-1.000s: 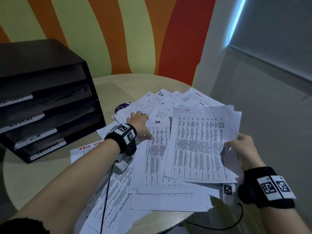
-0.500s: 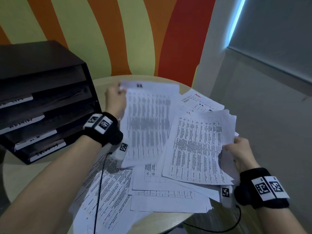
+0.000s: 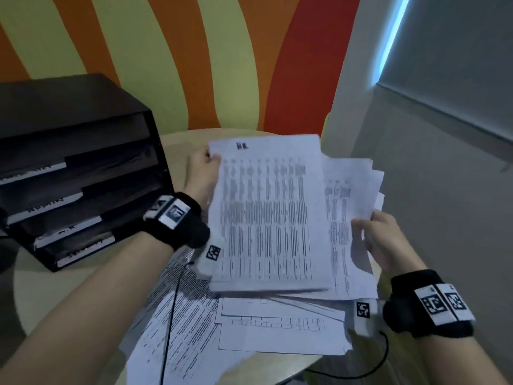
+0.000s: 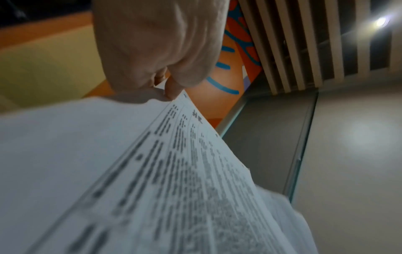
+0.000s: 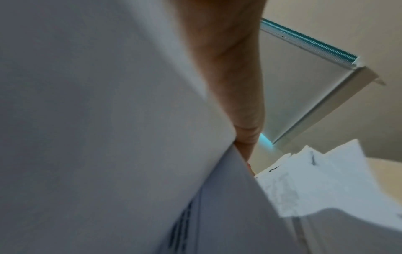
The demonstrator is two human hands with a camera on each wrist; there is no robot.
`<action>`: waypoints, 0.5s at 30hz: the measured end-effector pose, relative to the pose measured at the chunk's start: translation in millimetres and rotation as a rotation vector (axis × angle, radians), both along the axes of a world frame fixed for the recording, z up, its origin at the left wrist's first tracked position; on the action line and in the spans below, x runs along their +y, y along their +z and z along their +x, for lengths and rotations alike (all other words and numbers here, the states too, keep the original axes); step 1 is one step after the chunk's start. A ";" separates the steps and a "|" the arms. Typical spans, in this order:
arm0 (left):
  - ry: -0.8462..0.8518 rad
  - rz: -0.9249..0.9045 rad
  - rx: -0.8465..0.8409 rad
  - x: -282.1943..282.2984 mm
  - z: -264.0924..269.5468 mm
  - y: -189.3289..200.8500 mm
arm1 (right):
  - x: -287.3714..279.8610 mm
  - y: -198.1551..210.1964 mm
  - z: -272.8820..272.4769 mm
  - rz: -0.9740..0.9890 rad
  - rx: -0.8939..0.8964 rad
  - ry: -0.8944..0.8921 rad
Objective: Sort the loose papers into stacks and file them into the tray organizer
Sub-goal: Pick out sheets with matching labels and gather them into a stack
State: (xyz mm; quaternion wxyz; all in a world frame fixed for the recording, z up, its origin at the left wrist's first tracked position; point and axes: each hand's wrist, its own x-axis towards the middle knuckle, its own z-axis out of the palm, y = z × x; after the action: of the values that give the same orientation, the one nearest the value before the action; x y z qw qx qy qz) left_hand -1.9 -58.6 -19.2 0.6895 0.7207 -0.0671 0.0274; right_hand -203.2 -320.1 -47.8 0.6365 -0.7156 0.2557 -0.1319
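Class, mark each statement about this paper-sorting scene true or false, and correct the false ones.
1. The left hand pinches a printed sheet by its top corner. True.
2. The right hand is empty. False: it holds a bundle of papers.
3. The tray organizer stands on the person's left. True.
4. All papers are filed. False: loose sheets lie on the table.

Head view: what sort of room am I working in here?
Probably an office break-out or meeting room. A black tray organizer with labelled shelves stands on a round table strewn with printed papers, a striped orange, yellow and red wall rises behind it, and a window blind hangs to the right.
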 end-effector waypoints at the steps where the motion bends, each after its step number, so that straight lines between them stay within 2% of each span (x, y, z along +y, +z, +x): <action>1: -0.044 -0.012 0.039 -10.6 -0.9 -10.5 | 4.4 2.1 2.0 0.008 -0.011 0.040; 6: -0.087 0.014 0.211 -43.1 -21.4 -31.1 | 21.7 4.2 11.7 0.134 -0.081 0.132; 8: -0.125 -0.051 0.234 -46.8 -28.3 -30.2 | 27.3 2.3 13.0 0.072 -0.057 0.203; 10: -0.202 -0.096 0.210 -44.2 -31.7 -21.3 | 28.7 3.3 14.9 -0.060 -0.050 0.162; 12: -0.272 -0.050 0.080 -41.7 -37.1 -0.5 | 31.2 14.5 18.5 -0.152 -0.150 0.059; 15: -0.261 -0.049 -0.223 -40.5 -49.5 45.1 | 39.1 41.6 24.4 -0.265 -0.418 -0.043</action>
State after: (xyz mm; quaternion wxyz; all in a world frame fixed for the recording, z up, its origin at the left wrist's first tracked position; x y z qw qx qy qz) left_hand -51.4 -99.1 25.9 0.6927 0.6815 -0.2355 0.0191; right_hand -178.9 -281.0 -6.2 0.5731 -0.7444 0.1142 -0.3231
